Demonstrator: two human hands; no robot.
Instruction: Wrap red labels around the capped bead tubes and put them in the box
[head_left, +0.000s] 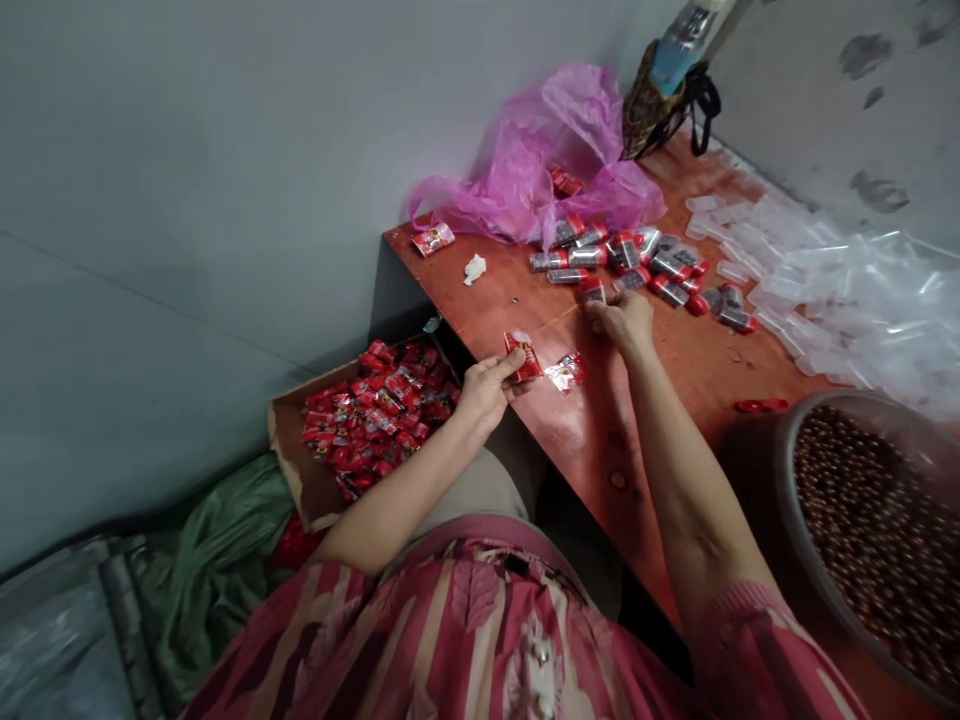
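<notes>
My left hand pinches a small red printed wrapper over the table's near edge. A second red wrapper lies flat on the table just right of it. My right hand has its fingers closed around a small red-capped bottle at the front of a pile. Several more clear bottles with red caps and dark contents lie on their sides behind it. The fingertips of my right hand are partly hidden by the hand itself.
A carton of red wrapped pieces stands low on the left. A pink plastic bag lies at the back. Empty clear bottles are heaped on the right, near a tub of brown beads. A water bottle stands behind.
</notes>
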